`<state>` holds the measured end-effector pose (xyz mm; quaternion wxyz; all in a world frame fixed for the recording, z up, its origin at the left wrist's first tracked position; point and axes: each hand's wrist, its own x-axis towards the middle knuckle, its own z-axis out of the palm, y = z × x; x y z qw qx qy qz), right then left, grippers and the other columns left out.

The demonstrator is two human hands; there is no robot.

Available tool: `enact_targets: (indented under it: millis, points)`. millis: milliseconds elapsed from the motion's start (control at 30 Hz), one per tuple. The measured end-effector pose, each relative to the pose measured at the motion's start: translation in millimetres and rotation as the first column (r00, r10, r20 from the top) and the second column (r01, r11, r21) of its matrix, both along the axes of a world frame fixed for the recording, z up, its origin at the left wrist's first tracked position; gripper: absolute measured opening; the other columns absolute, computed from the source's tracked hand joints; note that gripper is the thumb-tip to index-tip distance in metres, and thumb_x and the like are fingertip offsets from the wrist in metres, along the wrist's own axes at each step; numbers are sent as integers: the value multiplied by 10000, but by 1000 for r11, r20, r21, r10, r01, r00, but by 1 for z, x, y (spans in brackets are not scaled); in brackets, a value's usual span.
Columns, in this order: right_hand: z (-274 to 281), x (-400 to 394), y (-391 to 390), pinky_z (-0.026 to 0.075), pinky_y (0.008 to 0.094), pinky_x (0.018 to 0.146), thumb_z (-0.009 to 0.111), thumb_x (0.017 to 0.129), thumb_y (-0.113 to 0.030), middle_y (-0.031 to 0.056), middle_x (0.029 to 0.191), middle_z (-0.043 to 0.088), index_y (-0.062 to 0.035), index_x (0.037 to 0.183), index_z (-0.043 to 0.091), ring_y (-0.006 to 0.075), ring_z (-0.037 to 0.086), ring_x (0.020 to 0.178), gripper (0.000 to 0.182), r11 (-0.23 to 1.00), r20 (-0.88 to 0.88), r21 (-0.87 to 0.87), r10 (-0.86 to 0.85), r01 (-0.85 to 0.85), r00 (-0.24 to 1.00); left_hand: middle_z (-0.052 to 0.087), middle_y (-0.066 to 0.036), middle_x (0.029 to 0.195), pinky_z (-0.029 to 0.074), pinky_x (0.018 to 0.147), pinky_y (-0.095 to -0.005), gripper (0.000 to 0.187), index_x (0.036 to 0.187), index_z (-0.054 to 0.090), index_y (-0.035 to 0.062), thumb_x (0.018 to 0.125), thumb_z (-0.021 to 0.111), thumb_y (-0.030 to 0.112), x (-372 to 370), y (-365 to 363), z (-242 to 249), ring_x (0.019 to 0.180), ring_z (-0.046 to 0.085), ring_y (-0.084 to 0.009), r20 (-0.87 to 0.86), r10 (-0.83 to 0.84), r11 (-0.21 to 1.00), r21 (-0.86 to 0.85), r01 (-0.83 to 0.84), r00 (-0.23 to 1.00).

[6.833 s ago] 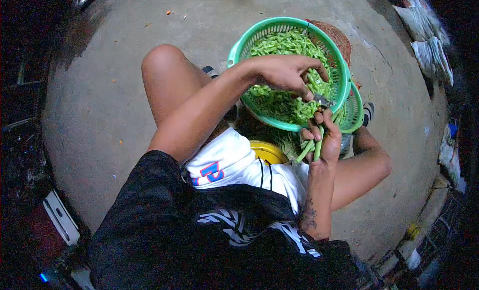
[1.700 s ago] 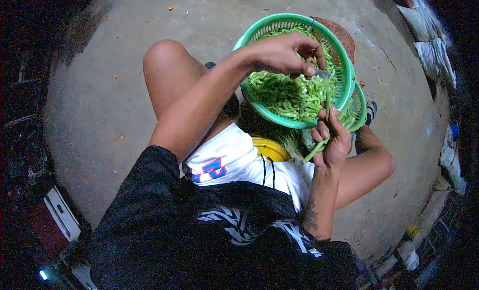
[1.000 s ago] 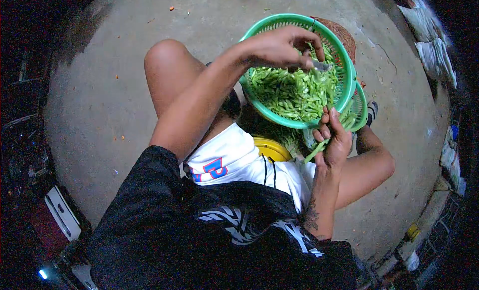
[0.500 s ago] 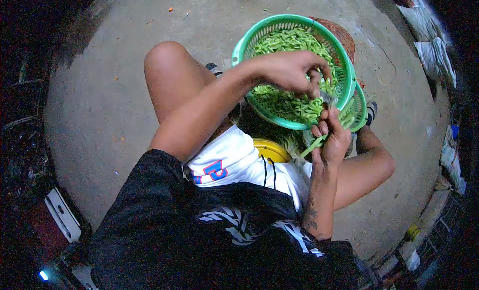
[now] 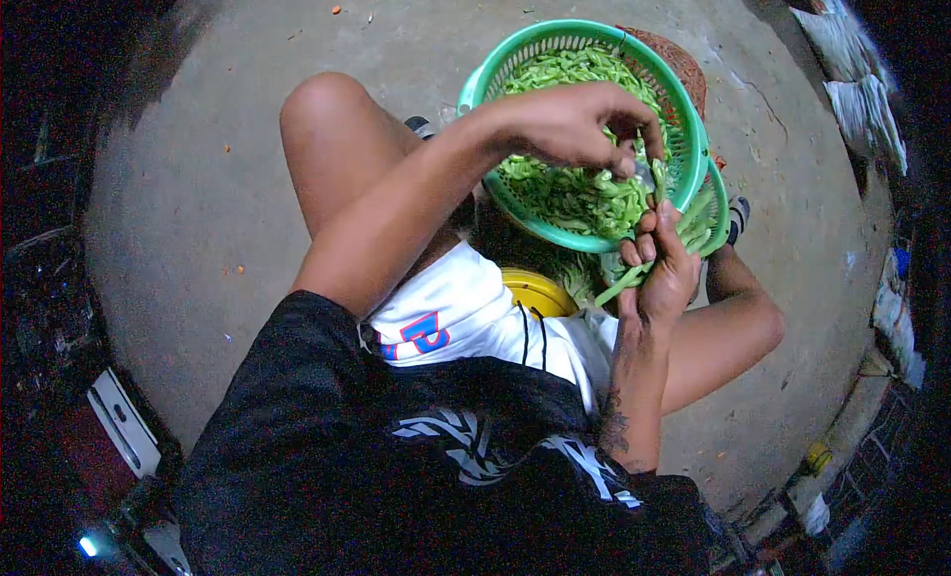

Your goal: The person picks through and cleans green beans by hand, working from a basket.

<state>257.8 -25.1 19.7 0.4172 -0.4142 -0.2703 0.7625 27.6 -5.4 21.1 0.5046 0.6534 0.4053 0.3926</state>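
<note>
My left hand (image 5: 584, 130) reaches across over the large green basket (image 5: 475, 86), its fingers closed round a small silvery blade (image 5: 644, 174) whose handle is hidden. Just below it, my right hand (image 5: 664, 274) is closed on long green vegetable stalks (image 5: 619, 287), which look like green beans. One stalk end (image 5: 659, 185) stands up beside the blade. Cut green pieces (image 5: 584, 76) fill the basket under my left hand. A second, smaller green basket (image 5: 717, 241) sits partly beneath it on the right, holding longer green pieces.
A yellow round container (image 5: 535, 291) stands between my legs, near some leafy greens. A reddish-brown woven thing (image 5: 679, 66) lies behind the large basket. Bent knees flank the baskets on the concrete floor (image 5: 198, 229). White sacks (image 5: 857, 110) lie at the far right.
My left hand has risen slightly while staying close to my right. The stalk end between the hands now shows more clearly beside the blade. Both hands keep their grip.
</note>
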Motion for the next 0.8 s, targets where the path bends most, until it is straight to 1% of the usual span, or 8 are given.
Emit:
enact_targets:
  millis: [200,267,367,467,600,667,700,800]
  points:
    - [-2,-8,-1,366,200,497,594,998,-90,38,829,610,7,1119,599,35,435,572,156,998,3,-12,-54,54,999,603,-8,893,460,763,-280,394,1226,633,43,866,737,164,11,-9,3,860,549,-105,-9,-48,979,-199,46,999]
    - [-6,-5,-2,365,197,497,589,1000,-95,39,836,613,20,1142,599,32,433,571,182,997,-11,-25,-70,70,997,601,-6,902,455,763,-273,378,1212,645,43,868,742,166,9,-5,-2,866,547,-102,-10,-61,991,-123,59,998]
    - [-7,1,3,390,219,487,606,970,-69,53,837,623,5,1121,614,62,465,564,169,996,-141,19,86,-84,986,607,-7,889,467,731,-271,335,1207,655,53,892,727,138,-7,0,-3,819,558,-98,70,28,993,-113,-20,997]
    - [-2,-4,5,399,216,483,600,976,-90,50,844,626,16,1202,616,58,479,575,250,985,-40,-53,163,-165,986,607,4,849,445,598,-251,355,1229,654,54,895,738,140,-20,1,4,705,544,-70,135,110,967,-245,-75,985]
    - [-4,-6,10,408,221,453,592,986,-124,45,841,634,19,1257,616,71,496,552,307,953,49,12,303,-304,952,606,1,822,465,649,-258,361,1232,658,47,893,737,144,-20,0,4,733,552,-74,90,72,960,-276,-45,993]
    - [-3,-7,6,414,225,451,588,989,-130,50,837,643,7,1249,631,80,499,540,297,926,145,-11,374,-377,916,632,-12,833,484,721,-281,354,1217,670,33,894,733,162,-13,3,-2,778,571,-91,-18,-24,987,-160,20,1000]
    - [-3,-8,3,422,227,456,592,995,-146,58,832,648,-5,1227,637,85,509,550,275,934,158,-12,354,-356,922,680,-24,824,440,582,-274,349,1165,701,-1,830,723,95,-9,3,-3,693,569,-92,-19,-27,994,-105,24,999]
    - [0,-9,0,427,232,456,585,1012,-178,67,852,654,-13,1188,631,85,510,553,246,958,138,14,281,-285,950,698,-45,869,465,613,-288,316,1132,714,-2,836,718,105,-5,4,-6,727,591,-104,17,-14,1000,7,14,1000]
